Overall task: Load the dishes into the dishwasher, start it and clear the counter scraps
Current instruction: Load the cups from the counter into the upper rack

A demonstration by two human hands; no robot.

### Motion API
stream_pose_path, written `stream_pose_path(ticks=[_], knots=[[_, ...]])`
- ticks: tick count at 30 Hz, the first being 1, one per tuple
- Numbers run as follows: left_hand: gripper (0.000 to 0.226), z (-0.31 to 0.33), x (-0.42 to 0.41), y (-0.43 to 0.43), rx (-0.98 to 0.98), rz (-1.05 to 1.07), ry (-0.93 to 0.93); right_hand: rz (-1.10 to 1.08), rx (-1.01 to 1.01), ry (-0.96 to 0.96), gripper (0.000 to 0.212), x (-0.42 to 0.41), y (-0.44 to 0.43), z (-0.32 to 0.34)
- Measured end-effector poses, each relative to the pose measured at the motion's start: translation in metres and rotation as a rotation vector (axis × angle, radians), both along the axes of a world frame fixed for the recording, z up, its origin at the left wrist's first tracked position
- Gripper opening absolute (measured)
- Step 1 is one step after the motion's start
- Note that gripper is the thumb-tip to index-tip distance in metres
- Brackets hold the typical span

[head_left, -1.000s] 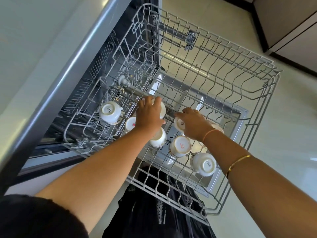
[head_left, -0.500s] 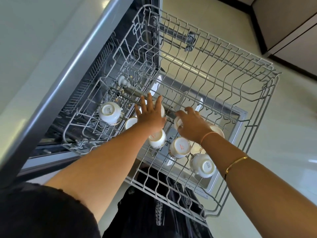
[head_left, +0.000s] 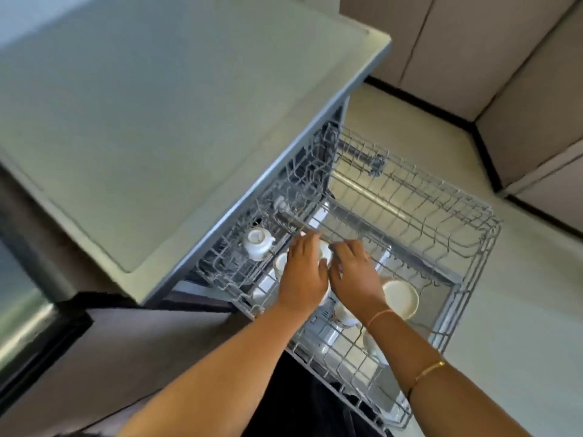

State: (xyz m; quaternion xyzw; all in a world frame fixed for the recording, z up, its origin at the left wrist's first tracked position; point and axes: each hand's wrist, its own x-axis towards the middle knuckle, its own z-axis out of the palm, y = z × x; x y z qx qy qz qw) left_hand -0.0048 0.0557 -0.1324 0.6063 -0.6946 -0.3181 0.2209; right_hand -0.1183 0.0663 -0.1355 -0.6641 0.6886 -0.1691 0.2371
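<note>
I've got the wire rack [head_left: 419, 216] pulled out from under the bench [head_left: 176, 121], white cups sitting upside down along its near side. One cup [head_left: 257, 244] stands apart at the rack's left edge; a wider bowl [head_left: 402, 298] sits by my right wrist. My left hand [head_left: 304, 272] lies flat over the middle cups, fingers together, touching one. My right hand [head_left: 355, 274] is just beside it, fingers loosely curled, though with this blur I cannot tell whether it pinches anything.
</note>
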Motion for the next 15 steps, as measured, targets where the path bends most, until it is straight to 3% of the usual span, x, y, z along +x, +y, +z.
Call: stream_pose_path(ticks=[7,15], knots=[[0.038,0.073,0.049,0.052,-0.042,0.226,0.100,0.107,-0.250,-0.152,0.026,0.048,0.013,0.070],[0.033,0.146,0.136,0.090,-0.211,0.533,0.170,0.478,-0.396,-0.309,0.025,0.142,0.014,0.138]])
